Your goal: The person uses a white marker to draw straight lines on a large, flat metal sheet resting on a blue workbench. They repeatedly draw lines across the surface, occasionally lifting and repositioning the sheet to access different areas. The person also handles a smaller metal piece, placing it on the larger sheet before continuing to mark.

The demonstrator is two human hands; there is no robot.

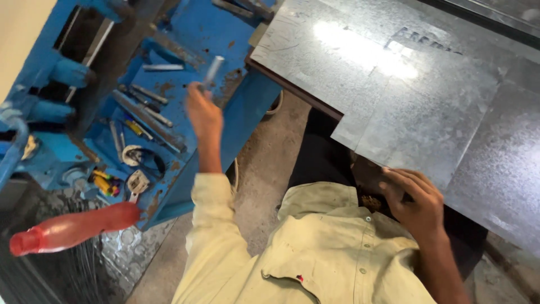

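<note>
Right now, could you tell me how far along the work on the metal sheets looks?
Early, it seems. Done: galvanised sheets lie stacked on the bench, with no fresh cut or mark that I can make out. In hand: the left hand lifts a silvery metal rod above the blue tool tray, while the right hand rests on the top sheet's near corner. Left: any marking or cutting itself.

Blue metal workbench [236,34] strewn with rods [147,115], perhaps screwdrivers [136,128], galvanized sheet [427,95] on adjoining table
</note>
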